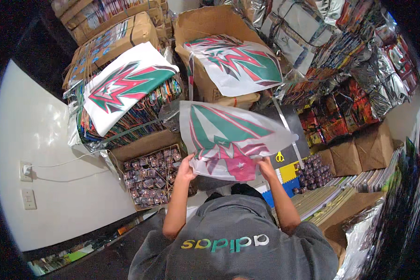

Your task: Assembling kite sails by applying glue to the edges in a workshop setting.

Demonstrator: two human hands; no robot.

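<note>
Between my two hands hangs a white sheet [233, 135] printed with a green, red and dark pointed pattern, bent and partly blurred at its far side. My left hand [186, 169] pinches its near left corner, and my right hand [266, 169] grips the near right edge. A similar printed sheet [130, 86] lies folded over a tall stack at the far left. Another such sheet [240, 63] rests across the open cardboard box [210, 23] beyond my hands.
Left of me stands a carton of small wrapped items [151, 177]. Yellow scissors [279, 156] lie on the dark surface at right, by a white strip [289, 126]. Stacked flat sheets [331, 200] and tied bundles [312, 37] crowd the right. A cord runs from the wall socket [26, 171].
</note>
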